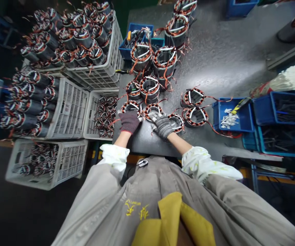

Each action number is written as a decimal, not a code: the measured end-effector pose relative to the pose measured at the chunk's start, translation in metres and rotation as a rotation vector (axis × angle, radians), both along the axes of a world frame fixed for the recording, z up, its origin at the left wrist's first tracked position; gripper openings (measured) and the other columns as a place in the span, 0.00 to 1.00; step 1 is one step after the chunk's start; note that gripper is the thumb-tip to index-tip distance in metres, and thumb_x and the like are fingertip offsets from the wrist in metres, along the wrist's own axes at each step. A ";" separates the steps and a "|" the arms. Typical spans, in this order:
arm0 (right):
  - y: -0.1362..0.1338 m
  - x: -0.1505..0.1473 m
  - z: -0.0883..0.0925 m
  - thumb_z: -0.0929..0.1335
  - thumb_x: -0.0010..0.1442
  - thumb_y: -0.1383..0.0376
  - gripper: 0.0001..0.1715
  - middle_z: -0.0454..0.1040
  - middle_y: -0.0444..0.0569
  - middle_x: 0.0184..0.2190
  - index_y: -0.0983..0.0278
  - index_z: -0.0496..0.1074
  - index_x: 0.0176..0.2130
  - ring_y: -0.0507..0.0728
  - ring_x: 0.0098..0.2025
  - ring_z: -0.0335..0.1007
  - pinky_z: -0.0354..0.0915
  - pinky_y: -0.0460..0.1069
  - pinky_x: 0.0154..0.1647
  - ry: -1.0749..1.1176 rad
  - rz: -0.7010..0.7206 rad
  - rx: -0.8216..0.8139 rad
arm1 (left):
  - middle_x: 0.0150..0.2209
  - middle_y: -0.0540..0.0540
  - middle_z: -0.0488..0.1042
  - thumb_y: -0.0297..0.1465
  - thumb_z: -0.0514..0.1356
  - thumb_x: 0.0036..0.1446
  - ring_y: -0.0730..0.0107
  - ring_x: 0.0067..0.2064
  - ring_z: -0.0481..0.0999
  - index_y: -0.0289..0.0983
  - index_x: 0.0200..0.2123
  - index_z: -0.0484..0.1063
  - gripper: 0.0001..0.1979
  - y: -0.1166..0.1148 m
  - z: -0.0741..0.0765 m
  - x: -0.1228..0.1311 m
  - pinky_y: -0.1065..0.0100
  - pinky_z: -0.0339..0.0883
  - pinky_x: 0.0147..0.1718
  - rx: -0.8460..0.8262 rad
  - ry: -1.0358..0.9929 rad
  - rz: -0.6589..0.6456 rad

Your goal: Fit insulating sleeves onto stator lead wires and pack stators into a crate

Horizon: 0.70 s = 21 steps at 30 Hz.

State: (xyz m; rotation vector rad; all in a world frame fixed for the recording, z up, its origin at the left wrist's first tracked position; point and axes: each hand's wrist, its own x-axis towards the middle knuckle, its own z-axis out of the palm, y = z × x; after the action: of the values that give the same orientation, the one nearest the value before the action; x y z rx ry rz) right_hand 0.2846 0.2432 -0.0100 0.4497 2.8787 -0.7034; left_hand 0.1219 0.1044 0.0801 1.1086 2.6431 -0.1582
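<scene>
My left hand [130, 122], in a dark maroon knitted glove, grips the near side of a motor stator [131, 105] with copper windings and white lacing. Its thumb points right, and the other fingers are partly hidden against the stator. My right hand [164, 125], in a grey striped glove, has its fingers over the near rim of a second wound stator [153, 108]. Another stator [177, 122] lies just right of that hand, partly covered by it. Two stators [196, 116] stand further right, orange leads trailing from them.
Stacked stators [165, 59] stand in a row toward the table's back. A blue bin [247, 118] with white pieces and a yellow-handled tool is at right, near more blue trays [291, 99]. White crates [68, 109] full of stators crowd the left side. A blue toolbox [125, 51] sits behind.
</scene>
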 end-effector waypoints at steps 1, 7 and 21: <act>0.001 0.011 -0.005 0.64 0.79 0.61 0.36 0.70 0.64 0.79 0.68 0.69 0.79 0.71 0.80 0.64 0.49 0.71 0.87 0.037 -0.036 0.000 | 0.62 0.31 0.84 0.41 0.65 0.77 0.35 0.66 0.79 0.33 0.65 0.77 0.22 -0.002 -0.002 0.002 0.26 0.54 0.74 0.012 0.023 -0.006; 0.010 0.077 -0.036 0.66 0.76 0.57 0.37 0.73 0.71 0.75 0.72 0.73 0.76 0.75 0.75 0.69 0.61 0.71 0.81 0.114 -0.263 -0.004 | 0.69 0.35 0.81 0.32 0.51 0.80 0.47 0.74 0.74 0.39 0.76 0.74 0.27 0.004 -0.011 0.046 0.43 0.51 0.81 0.238 0.029 -0.235; 0.028 0.153 -0.075 0.70 0.70 0.55 0.34 0.82 0.67 0.63 0.66 0.81 0.68 0.77 0.67 0.73 0.66 0.73 0.74 0.100 -0.165 0.149 | 0.64 0.25 0.83 0.41 0.67 0.75 0.36 0.72 0.76 0.29 0.65 0.81 0.26 0.035 -0.074 0.095 0.45 0.67 0.72 -0.117 -0.134 -0.396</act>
State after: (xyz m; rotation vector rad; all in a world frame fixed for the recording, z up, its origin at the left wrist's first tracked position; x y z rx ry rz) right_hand 0.4375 0.2707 -0.0848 0.6978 3.0271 -0.5509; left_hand 0.2168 0.1396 0.0060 1.5304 2.2417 -0.2993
